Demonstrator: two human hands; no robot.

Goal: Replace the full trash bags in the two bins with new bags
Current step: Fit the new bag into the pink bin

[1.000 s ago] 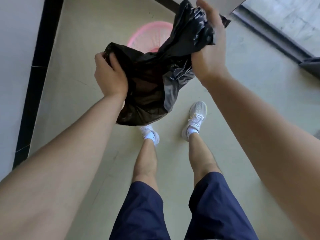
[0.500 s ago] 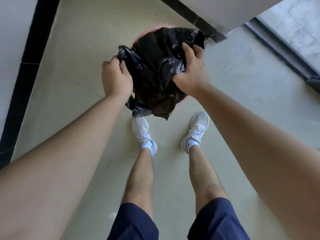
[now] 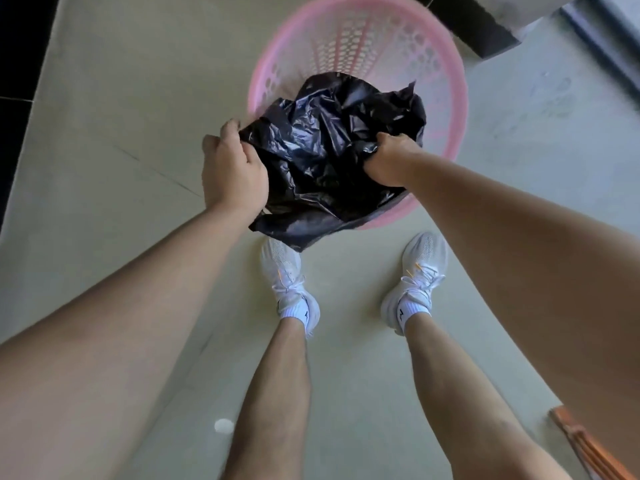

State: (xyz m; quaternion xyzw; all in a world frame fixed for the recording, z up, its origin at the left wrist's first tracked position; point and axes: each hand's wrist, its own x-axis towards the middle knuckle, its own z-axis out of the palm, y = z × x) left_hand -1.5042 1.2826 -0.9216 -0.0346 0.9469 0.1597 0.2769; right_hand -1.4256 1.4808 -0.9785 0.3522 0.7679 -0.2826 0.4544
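Bag: a black trash bag [image 3: 332,161] hangs crumpled between both hands over the near half of the bin's mouth. Its lowest flap hangs past the near rim toward the left shoe.
Bin: a round pink plastic bin [image 3: 363,43] stands on the floor just beyond the feet. The far half of its mouth is uncovered.
Left hand: the left hand [image 3: 233,174] grips the bag's left edge with curled fingers, just outside the bin's left rim.
Right hand: the right hand [image 3: 386,162] is closed on a bunch of film at the bag's right side, over the near-right rim. Its fingertips are buried in the folds.
Edges: a black strip [image 3: 17,98] runs along the far left. A dark corner base [image 3: 474,26] stands close to the bin's far right rim.
Open room: bare floor [image 3: 121,116] stretches left of the bin to the strip, and more lies right of the bin.
Feet: two white shoes [image 3: 287,278] stand apart, toes near the bin's near rim.
Materials: the bag is thin, glossy, creased film. The bin wall is rigid, pierced by rows of small round holes between solid ribs, under a smooth thick rim. The floor is pale matte tile with thin joint lines.
Small things: a white spot [image 3: 224,426] lies on the near floor. An orange-brown object [image 3: 588,441] shows at the near right, too cut off to identify.
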